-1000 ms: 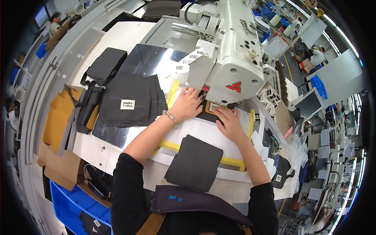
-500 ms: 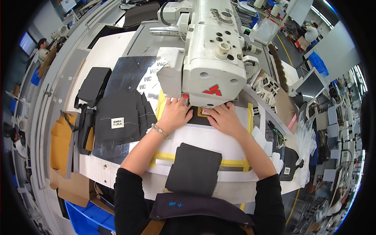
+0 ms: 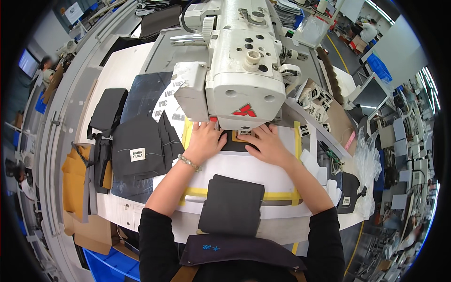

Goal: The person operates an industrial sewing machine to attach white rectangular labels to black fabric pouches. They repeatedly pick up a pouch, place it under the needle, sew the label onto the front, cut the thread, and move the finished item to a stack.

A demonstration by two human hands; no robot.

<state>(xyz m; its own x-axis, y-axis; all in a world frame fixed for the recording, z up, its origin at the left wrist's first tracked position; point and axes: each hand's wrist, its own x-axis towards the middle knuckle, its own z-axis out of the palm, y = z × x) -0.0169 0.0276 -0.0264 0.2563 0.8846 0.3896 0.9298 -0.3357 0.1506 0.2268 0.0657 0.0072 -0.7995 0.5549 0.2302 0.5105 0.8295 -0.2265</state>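
Note:
Both of my hands rest at a black fabric piece point(image 3: 230, 145) below the head of a white sewing machine point(image 3: 246, 89). My left hand point(image 3: 205, 142) lies flat at its left side, fingers stretched forward and thumb toward the middle. My right hand point(image 3: 269, 146) lies at its right side, fingers extended, with fingertips near a small yellow frame point(image 3: 236, 137) and a pale label point(image 3: 244, 133). The machine head partly hides the far fingertips. A stack of plain black fabric pieces point(image 3: 232, 202) lies nearer to me on the taped white sheet point(image 3: 225, 167).
On the left are black pieces with a sewn label point(image 3: 136, 157), a black block-like stack point(image 3: 108, 109) and mustard pieces point(image 3: 75, 183). An open carton of loose labels point(image 3: 324, 105) stands right, with green-handled snippers point(image 3: 332, 157) and clear plastic point(image 3: 369, 174) nearby.
The view has shifted slightly, so the machine appears farther left and lower. My right fingers have drawn back a little from the label, which shows more clearly. The left hand stays flat.

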